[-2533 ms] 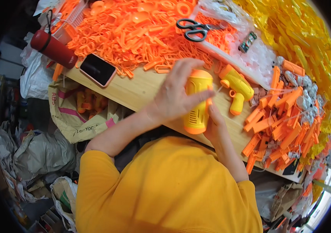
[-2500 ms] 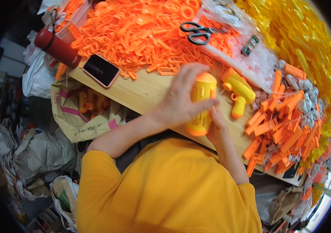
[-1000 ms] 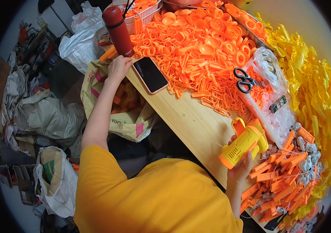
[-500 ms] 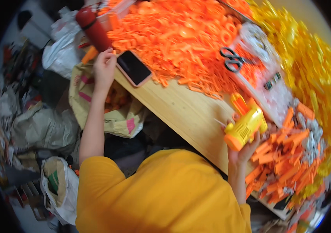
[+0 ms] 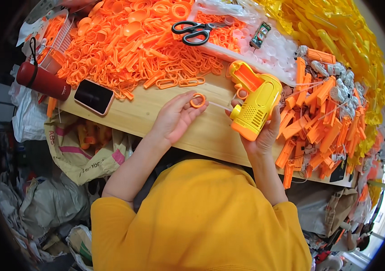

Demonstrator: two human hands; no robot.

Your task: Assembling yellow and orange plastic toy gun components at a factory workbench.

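My right hand [image 5: 264, 137] grips a yellow plastic toy body [image 5: 261, 101] with an orange end and an orange open trough at its top left. A small orange loop [image 5: 242, 93] sits at the toy's left side, and a thin whitish stick [image 5: 221, 106] juts out from there toward my other hand. My left hand [image 5: 176, 116] pinches an orange ring [image 5: 198, 100] between thumb and fingers, near the stick's tip. Whether ring and stick touch, I cannot tell. Both hands are above the wooden table [image 5: 147, 110].
Orange plastic parts [image 5: 125, 49] heap at the back, with black-handled scissors [image 5: 192, 33] on them. A phone [image 5: 94, 96] and red bottle [image 5: 43, 81] lie left. Orange wired pieces [image 5: 323, 122] and yellow parts [image 5: 332, 40] pile right. An open sack [image 5: 82, 167] stands below the table's left edge.
My left hand has come from beside the phone to the toy's left, and an orange ring now shows in it. My right hand still holds the toy. The whole view has turned.
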